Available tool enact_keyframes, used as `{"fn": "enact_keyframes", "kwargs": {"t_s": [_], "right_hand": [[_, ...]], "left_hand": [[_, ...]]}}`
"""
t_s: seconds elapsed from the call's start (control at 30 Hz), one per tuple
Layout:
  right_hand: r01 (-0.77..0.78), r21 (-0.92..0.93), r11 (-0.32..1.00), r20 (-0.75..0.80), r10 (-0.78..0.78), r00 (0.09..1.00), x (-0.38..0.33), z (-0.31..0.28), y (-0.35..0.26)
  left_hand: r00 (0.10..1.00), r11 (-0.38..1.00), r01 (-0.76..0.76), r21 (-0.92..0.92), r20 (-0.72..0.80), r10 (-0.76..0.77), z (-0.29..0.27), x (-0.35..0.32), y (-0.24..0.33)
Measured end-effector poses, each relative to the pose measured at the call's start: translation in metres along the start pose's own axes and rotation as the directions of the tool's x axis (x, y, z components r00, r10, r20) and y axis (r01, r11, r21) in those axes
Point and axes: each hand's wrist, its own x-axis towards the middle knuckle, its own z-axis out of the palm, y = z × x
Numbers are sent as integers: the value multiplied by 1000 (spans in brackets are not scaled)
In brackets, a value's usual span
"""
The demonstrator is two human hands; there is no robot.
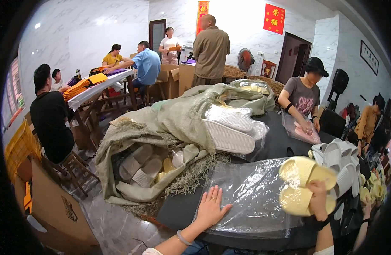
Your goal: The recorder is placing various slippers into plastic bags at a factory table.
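My left hand [210, 208] lies flat with its fingers stretched out on the near left corner of a clear plastic bag [246, 195], which is spread on the black table [178, 212]. My right hand [317, 199] grips a pair of pale yellow slippers [298, 172] at the bag's right end, and motion blurs it slightly. The slippers lie side by side, toes to the left, over the plastic; I cannot tell whether any part is inside the bag. Just right of them is a heap of white and grey slippers [339, 163].
Woven sacks [178, 108] with bagged slippers spill over the table's far left. White slippers [229, 136] lie beside them. Across the table, a person [301, 97] handles pink slippers in plastic. At right, another person's hand [366, 208] holds yellow slippers. A cardboard box [55, 212] stands lower left.
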Motion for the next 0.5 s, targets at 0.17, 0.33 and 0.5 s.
{"fn": "enact_keyframes", "kwargs": {"t_s": [0.17, 0.33, 0.5], "right_hand": [[-182, -240, 953, -403, 72, 912, 20, -48, 8], [-94, 285, 954, -358, 197, 913, 31, -73, -69], [-338, 941, -25, 339, 131, 932, 27, -17, -170]], "left_hand": [[1000, 1000, -6, -26, 31, 6, -9, 0, 3], [999, 1000, -22, -18, 39, 23, -12, 3, 6], [997, 998, -54, 19, 50, 53, -15, 1, 0]]}}
